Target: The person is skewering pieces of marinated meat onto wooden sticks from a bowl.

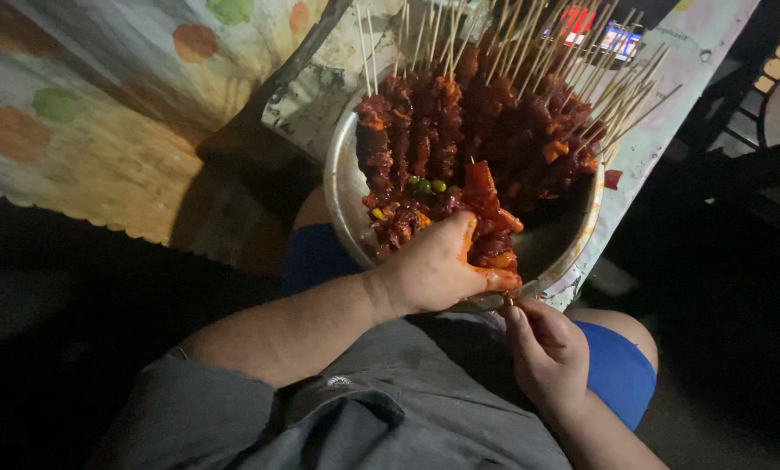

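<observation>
Fingers [494,280] of left hand [433,270] on skewered meat [460,139], metal bowl [342,204]

The scene is dimly lit, with light falling from above onto the metal bowl [345,209] and the skewered meat [460,148]. The left side and right edge are lost in deep shadow (almost black). Soft glare is seen on the bowl's rim. Slight blur and grain are noticed throughout, especially on the patterned cloth [85,104].
</observation>
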